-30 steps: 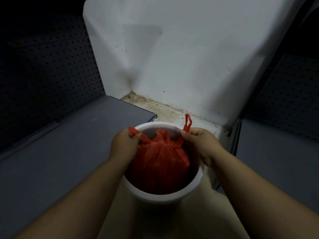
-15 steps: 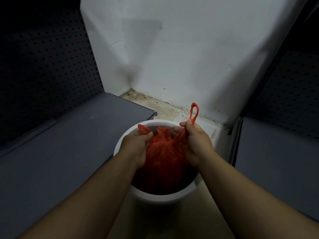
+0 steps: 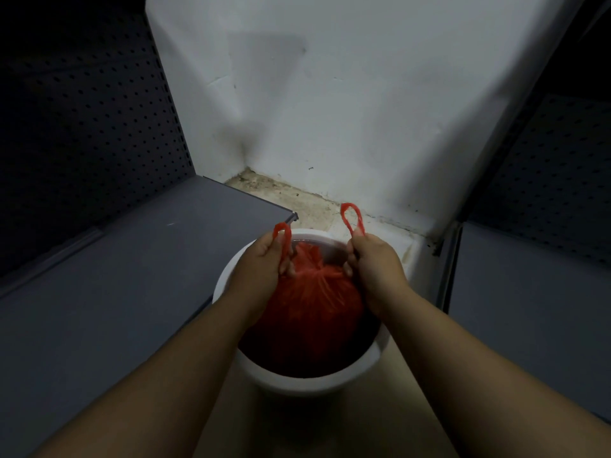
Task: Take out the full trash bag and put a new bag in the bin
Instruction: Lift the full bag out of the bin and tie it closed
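A round white bin stands on the floor in front of me, between two shelf units. Inside it sits a bulging red trash bag, its top gathered into a bunch. My left hand is closed on the bag's left handle loop, which sticks up above my fingers. My right hand grips the right handle loop, standing up over the bin's far rim. The two handles are pulled apart over the gathered neck.
A grey shelf board with a dark pegboard back lies at my left, its corner close to the bin. Another grey shelf is at my right. A white wall stands behind, with dirty floor at its foot.
My hands moved together over the bag's neck, then apart again. Both handle loops now stand up from my fists, and the bag's top is bunched tighter.
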A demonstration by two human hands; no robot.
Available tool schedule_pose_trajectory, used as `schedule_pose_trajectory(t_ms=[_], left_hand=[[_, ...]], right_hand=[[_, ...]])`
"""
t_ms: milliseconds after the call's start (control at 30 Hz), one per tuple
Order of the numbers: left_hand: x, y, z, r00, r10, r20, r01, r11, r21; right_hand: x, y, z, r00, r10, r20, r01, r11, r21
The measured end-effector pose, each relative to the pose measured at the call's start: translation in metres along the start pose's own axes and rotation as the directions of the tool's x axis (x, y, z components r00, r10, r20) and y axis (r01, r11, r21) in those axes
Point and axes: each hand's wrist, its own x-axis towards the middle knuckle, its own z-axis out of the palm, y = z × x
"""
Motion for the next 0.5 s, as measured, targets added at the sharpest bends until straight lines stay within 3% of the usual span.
schedule_pose_trajectory(t_ms=[100,233,367,433,500], left_hand=[[-0.003,0.002,-0.010,1.000,-0.012,-0.003,0.012,1.000,0.017],[-0.005,-0.002,-0.025,0.997,-0.060,-0.042,0.060,0.998,-0.003],[-0.008,-0.004,-0.030,0.995,-0.078,-0.064,0.078,0.997,-0.006],[-0.010,-0.001,-0.026,0.995,-0.045,-0.084,0.043,0.999,-0.024],[-0.011,0.006,-0.020,0.995,0.003,-0.098,-0.007,0.999,-0.042]], right_hand=[[0.003,-0.001,-0.005,0.998,-0.055,-0.012,0.052,0.982,-0.180],[0.003,-0.002,-0.017,0.997,-0.027,-0.073,0.001,0.943,-0.334],[0.002,-0.004,-0.018,0.996,-0.072,-0.060,0.026,0.827,-0.561],[0.003,-0.006,-0.019,0.994,-0.065,-0.083,0.016,0.870,-0.493],[0.001,-0.011,-0.021,0.998,-0.003,-0.070,-0.019,0.949,-0.314]])
